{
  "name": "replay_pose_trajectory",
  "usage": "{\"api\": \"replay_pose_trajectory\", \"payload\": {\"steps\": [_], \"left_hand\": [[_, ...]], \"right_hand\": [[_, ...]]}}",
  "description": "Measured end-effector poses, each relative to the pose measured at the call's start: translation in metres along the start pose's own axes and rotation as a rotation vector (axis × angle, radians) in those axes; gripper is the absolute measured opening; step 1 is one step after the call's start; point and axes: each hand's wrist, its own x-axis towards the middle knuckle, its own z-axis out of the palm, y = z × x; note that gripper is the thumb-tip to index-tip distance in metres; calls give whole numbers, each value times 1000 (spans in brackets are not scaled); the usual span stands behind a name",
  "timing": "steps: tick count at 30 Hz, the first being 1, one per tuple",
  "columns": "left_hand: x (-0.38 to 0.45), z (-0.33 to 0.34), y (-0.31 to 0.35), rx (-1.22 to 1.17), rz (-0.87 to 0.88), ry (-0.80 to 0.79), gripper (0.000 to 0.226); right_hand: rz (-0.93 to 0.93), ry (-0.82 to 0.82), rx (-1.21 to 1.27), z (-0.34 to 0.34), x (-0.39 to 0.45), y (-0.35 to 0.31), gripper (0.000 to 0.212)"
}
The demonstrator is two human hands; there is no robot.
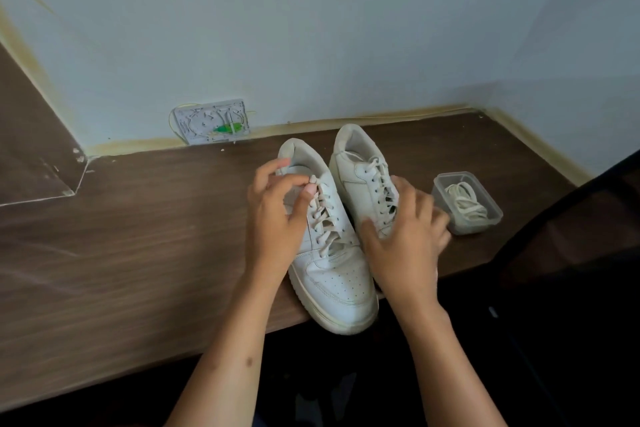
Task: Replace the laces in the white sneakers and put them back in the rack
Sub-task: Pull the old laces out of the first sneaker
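Note:
Two white sneakers stand side by side on the brown wooden table (138, 236), heels toward the wall. The left sneaker (332, 274) is laced and its toe juts over the table's front edge. My left hand (277, 215) pinches the top end of its lace (313, 184) near the collar. The right sneaker (363, 173) is also laced. My right hand (405, 236) lies over its front half with fingers spread, hiding the toe. A clear plastic box (491, 215) to the right holds a coil of white laces (465, 201).
A pale blue wall runs close behind the sneakers, with an open wall box (213, 121) showing wires and a green part at table level. A dark chair back (571, 236) stands at the right. The floor below the table edge is dark.

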Motion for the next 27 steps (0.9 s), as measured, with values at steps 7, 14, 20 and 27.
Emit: {"api": "replay_pose_trajectory", "payload": {"steps": [7, 14, 20, 27], "left_hand": [[-2, -3, 10, -222, -146, -49, 10], [5, -20, 25, -743, -364, 6, 17], [13, -47, 20, -961, -628, 220, 13], [17, -55, 0, -955, -868, 333, 2]], "right_hand": [[-182, -170, 284, 15, -3, -12, 26], [-183, -128, 204, 14, 9, 0, 27], [-226, -108, 240, 20, 9, -5, 30], [-364, -251, 305, 31, 12, -17, 43]]}}
